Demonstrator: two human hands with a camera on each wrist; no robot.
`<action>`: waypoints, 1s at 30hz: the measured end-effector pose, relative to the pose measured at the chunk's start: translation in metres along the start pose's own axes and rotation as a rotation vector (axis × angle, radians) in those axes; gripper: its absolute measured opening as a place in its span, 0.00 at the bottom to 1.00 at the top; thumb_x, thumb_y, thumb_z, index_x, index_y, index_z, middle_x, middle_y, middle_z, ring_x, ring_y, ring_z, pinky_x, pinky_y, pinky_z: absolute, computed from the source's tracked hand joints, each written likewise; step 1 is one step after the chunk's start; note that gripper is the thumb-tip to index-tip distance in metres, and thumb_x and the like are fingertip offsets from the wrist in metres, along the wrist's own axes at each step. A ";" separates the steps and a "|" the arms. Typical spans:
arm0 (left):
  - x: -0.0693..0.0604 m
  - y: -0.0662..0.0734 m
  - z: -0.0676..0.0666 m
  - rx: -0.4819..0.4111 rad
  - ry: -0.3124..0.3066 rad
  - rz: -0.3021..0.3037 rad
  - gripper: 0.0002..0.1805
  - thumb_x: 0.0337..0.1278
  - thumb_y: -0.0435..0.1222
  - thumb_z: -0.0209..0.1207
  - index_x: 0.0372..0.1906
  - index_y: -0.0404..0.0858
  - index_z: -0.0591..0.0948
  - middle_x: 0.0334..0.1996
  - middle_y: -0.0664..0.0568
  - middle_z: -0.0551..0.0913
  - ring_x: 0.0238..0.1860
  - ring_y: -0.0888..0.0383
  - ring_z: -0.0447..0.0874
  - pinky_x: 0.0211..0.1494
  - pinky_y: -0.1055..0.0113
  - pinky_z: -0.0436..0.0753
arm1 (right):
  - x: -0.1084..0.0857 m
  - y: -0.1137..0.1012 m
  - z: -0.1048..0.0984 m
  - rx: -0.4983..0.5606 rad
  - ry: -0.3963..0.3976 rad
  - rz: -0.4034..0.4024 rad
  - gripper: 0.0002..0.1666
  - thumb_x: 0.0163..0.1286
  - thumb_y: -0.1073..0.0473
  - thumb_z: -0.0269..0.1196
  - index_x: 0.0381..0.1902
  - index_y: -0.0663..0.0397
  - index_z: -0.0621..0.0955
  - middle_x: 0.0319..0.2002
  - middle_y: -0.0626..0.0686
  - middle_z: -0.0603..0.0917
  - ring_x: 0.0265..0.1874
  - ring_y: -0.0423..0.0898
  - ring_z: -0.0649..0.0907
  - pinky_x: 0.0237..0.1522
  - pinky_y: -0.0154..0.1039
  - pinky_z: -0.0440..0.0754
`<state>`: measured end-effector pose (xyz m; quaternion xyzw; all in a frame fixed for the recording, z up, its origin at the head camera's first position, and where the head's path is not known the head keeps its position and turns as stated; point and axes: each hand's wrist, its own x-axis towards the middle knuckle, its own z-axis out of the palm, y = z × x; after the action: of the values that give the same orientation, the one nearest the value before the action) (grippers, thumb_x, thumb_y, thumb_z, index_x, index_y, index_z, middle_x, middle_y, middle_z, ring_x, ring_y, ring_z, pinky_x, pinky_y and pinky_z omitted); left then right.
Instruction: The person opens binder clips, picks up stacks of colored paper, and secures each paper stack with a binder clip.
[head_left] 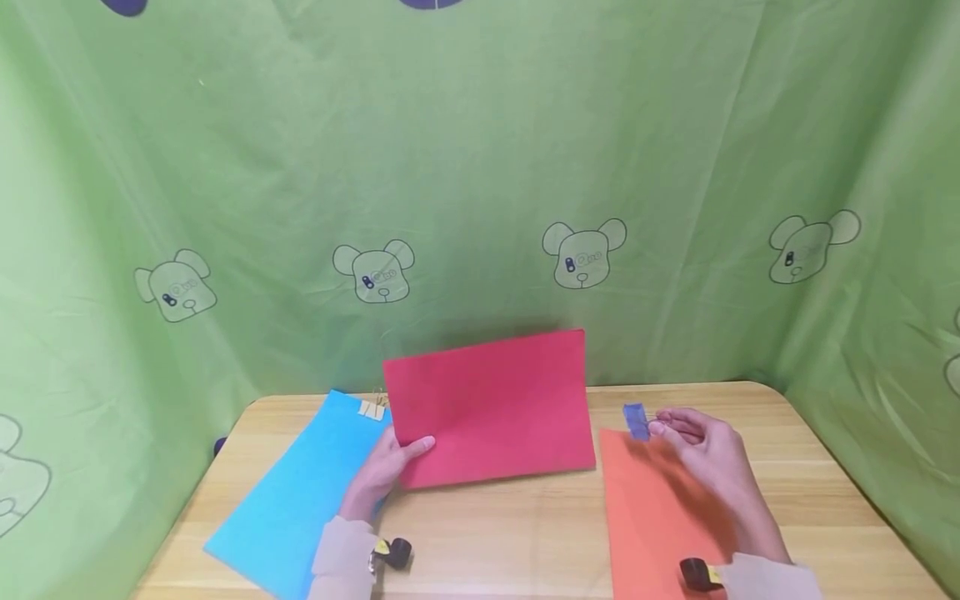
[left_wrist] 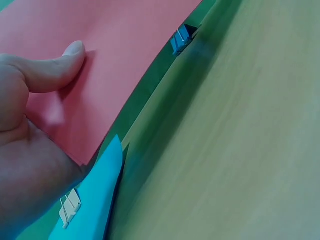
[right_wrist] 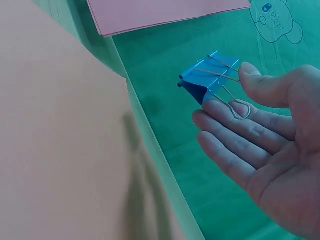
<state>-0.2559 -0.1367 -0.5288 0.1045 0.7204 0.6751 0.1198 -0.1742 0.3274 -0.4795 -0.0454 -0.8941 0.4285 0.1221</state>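
Left hand [head_left: 380, 467] grips red paper [head_left: 495, 400] raised above the table [head_left: 495, 542]; right hand [head_left: 708, 446] pinches a blue clip [head_left: 637, 422], thumb and fingers on its handles.
Handling the clip well probably calls for a firmer squeeze, as it looks nearly closed, and flush paper edges. Orange paper [head_left: 633, 517] below the right hand and blue paper [head_left: 300, 492] with a pale clip [head_left: 371, 409] below the left could snag; beyond, the green curtain [head_left: 480, 167] limits room.
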 end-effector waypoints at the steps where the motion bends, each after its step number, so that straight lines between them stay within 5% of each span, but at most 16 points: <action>1: 0.000 -0.001 -0.001 -0.012 -0.009 -0.003 0.18 0.64 0.33 0.66 0.55 0.33 0.78 0.45 0.48 0.86 0.45 0.53 0.85 0.56 0.58 0.77 | 0.000 0.000 0.000 0.012 0.000 0.003 0.33 0.73 0.42 0.66 0.62 0.63 0.81 0.54 0.64 0.86 0.42 0.31 0.85 0.42 0.18 0.76; 4: 0.000 -0.002 -0.004 -0.045 -0.029 -0.015 0.18 0.63 0.32 0.67 0.55 0.34 0.78 0.45 0.49 0.86 0.45 0.53 0.86 0.55 0.59 0.79 | -0.001 -0.001 0.000 0.053 0.001 0.011 0.33 0.73 0.43 0.66 0.62 0.64 0.80 0.54 0.65 0.86 0.39 0.22 0.80 0.43 0.18 0.75; 9: -0.001 -0.002 -0.005 -0.099 -0.052 -0.018 0.19 0.61 0.30 0.67 0.56 0.34 0.77 0.45 0.49 0.86 0.45 0.53 0.87 0.55 0.59 0.81 | -0.001 -0.001 0.001 0.081 -0.014 0.023 0.34 0.73 0.43 0.66 0.63 0.65 0.80 0.55 0.65 0.85 0.39 0.20 0.79 0.44 0.18 0.75; 21: -0.001 -0.005 -0.004 -0.104 -0.070 -0.057 0.19 0.65 0.35 0.66 0.57 0.35 0.77 0.46 0.48 0.87 0.46 0.52 0.88 0.56 0.58 0.79 | -0.001 -0.005 -0.002 0.059 -0.069 0.038 0.36 0.75 0.38 0.62 0.66 0.62 0.78 0.59 0.62 0.84 0.51 0.42 0.85 0.49 0.23 0.74; 30: 0.003 -0.004 -0.001 -0.064 0.022 0.008 0.21 0.66 0.34 0.65 0.61 0.36 0.78 0.52 0.50 0.85 0.55 0.54 0.81 0.66 0.56 0.72 | -0.001 -0.007 -0.001 0.085 -0.044 0.027 0.37 0.74 0.39 0.63 0.66 0.63 0.77 0.58 0.64 0.83 0.42 0.20 0.78 0.48 0.20 0.73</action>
<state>-0.2590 -0.1371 -0.5326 0.0961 0.6991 0.6995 0.1127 -0.1729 0.3236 -0.4739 -0.0428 -0.8769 0.4686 0.0984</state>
